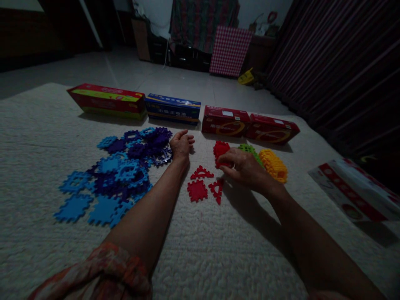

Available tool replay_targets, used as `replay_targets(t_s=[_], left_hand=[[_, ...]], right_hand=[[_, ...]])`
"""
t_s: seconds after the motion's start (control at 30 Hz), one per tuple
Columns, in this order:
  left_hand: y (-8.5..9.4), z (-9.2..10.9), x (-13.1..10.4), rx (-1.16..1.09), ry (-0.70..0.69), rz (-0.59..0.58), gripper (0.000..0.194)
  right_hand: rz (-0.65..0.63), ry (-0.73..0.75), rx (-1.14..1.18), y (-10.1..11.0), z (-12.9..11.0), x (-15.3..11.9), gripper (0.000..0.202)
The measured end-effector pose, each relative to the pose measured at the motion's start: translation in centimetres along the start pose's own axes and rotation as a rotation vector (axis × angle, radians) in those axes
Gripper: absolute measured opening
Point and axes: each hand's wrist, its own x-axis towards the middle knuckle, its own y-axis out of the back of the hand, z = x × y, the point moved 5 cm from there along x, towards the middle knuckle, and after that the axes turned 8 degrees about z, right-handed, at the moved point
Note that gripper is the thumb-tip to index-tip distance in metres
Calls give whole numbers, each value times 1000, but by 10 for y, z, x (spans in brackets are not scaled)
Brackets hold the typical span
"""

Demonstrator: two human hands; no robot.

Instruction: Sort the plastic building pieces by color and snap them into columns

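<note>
My right hand (243, 167) has its thumb and fingers closed at the near edge of a stack of red interlocking plastic tiles (221, 148), partly covering it. Just in front lie a red square tile (197, 191) and two red triangular tiles, one (201, 172) above the square and another (216, 190) to its right. My left hand (182, 145) rests on its side by the dark purple tiles (159, 139), fingers loosely apart and holding nothing. Light blue tiles (75, 207) spread out in a heap with purple ones at left. Beyond my right hand stand green tiles (248, 150) and a yellow tile stack (272, 164).
Along the back of the pale quilted mat (200, 250) stand a red-and-yellow box (109, 102), a blue box (173, 109) and two dark red boxes, one (225, 121) beside the other (271, 128). A white-and-red carton (353, 193) lies at right, near a dark curtain (337, 62).
</note>
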Motion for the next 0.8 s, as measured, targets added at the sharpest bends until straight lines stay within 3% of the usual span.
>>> replay_targets(t_s=[0.13, 0.33, 0.47, 0.6, 0.8], left_hand=[[0, -1, 1, -8, -10, -2, 32], [0, 0, -2, -13, -2, 0, 34], [0, 1, -3, -17, -9, -9, 33], [0, 1, -3, -17, -8, -10, 31], [0, 0, -1, -8, -10, -4, 30]], right_hand=[[-215, 111, 121, -26, -38, -9, 15], [-317, 194, 23, -36, -65, -17, 16], [-331, 241, -18, -36, -70, -18, 5], [-311, 265, 101, -36, -67, -15, 18], [-194, 117, 208, -34, -46, -7, 22]])
